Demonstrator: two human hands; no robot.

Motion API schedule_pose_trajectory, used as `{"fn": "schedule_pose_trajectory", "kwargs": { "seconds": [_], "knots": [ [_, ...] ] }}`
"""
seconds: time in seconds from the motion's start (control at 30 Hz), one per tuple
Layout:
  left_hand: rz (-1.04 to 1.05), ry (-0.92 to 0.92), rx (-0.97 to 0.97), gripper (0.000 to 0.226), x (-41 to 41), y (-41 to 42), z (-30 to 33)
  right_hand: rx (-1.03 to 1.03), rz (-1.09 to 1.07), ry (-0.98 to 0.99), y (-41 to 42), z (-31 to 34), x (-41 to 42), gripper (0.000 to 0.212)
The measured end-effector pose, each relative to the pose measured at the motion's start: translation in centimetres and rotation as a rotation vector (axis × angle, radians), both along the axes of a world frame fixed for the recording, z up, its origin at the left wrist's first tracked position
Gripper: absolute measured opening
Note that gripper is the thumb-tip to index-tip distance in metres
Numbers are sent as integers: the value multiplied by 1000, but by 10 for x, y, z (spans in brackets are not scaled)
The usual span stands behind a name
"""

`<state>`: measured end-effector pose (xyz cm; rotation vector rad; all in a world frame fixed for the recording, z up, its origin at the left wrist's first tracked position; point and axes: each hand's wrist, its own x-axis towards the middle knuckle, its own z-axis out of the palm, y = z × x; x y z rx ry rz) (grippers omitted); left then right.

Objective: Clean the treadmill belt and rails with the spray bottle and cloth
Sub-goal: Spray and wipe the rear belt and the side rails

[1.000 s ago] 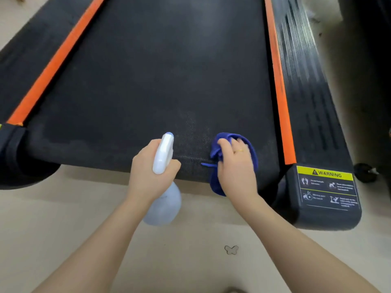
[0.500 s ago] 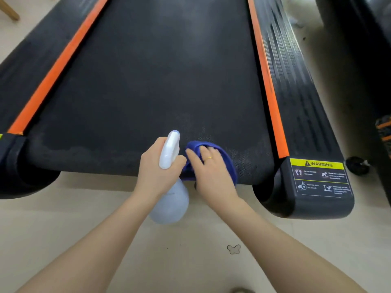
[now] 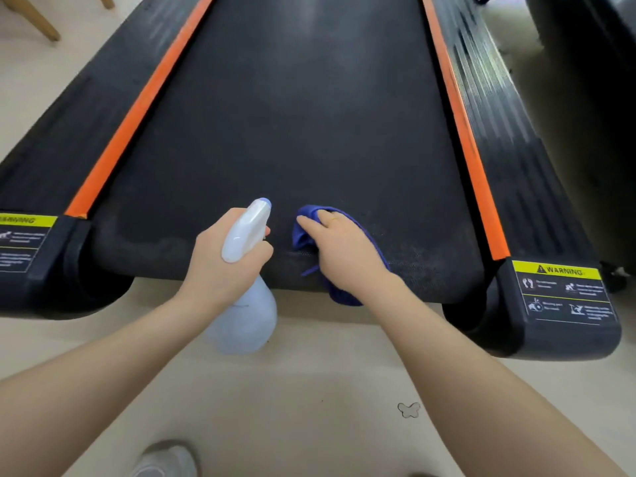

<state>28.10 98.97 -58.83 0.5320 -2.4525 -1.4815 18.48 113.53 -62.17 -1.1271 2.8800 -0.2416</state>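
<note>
The right hand's grip presses a bunched blue cloth flat-fingered on the near end of the treadmill belt — the left hand is clamped round a spray bottle, nozzle aimed up the belt. Unwiped belt runs lengthwise away from the cloth; the dusty patch and orange right rail lie to its right, the left rail beyond the bottle — the cloth hand looks nearer the right side.
</note>
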Motion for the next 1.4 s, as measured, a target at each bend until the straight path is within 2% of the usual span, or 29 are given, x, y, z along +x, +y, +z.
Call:
{"fn": "schedule_pose_trajectory", "kwargs": {
  "seconds": [0.1,0.17,0.33,0.43,0.5,0.6,0.63,0.8,0.9,1.0,1.1,1.17,1.27,1.33,1.4],
  "knots": [
    [17,4,-9,31,10,-13,-1,54,-305,52,17,0,-10,47],
    [62,23,-20,31,18,-23,-3,156,-380,75,7,2,-6,46],
    [188,37,-27,28,36,-61,-5,95,18,43,-78,-8,35,71],
    [223,79,-56,29,44,-89,2,-2,193,29,-128,-10,59,63],
    [278,98,-64,30,56,-107,4,-11,162,29,-137,-12,58,63],
    [344,118,-31,28,77,-132,5,60,-191,57,-139,-15,45,66],
    [341,123,-25,27,82,-139,5,86,-228,80,-148,-15,47,65],
    [330,166,6,25,92,-166,2,-160,88,171,-235,-35,91,48],
    [340,170,23,24,93,-174,-6,-224,161,236,-224,-41,88,51],
    [309,159,49,25,93,-172,-13,-262,26,390,-174,-51,85,62],
    [292,158,-32,34,90,-173,-22,-316,-144,491,-172,-59,94,54],
    [285,125,-94,39,88,-173,-26,-342,-114,482,-204,-65,101,51],
    [285,116,-93,42,86,-173,-22,-387,96,421,-238,-66,104,46],
    [280,118,-81,40,87,-175,-19,-371,187,408,-223,-64,97,46],
    [280,130,-68,29,90,-177,-16,-353,120,442,-184,-65,93,47]
  ]
}}
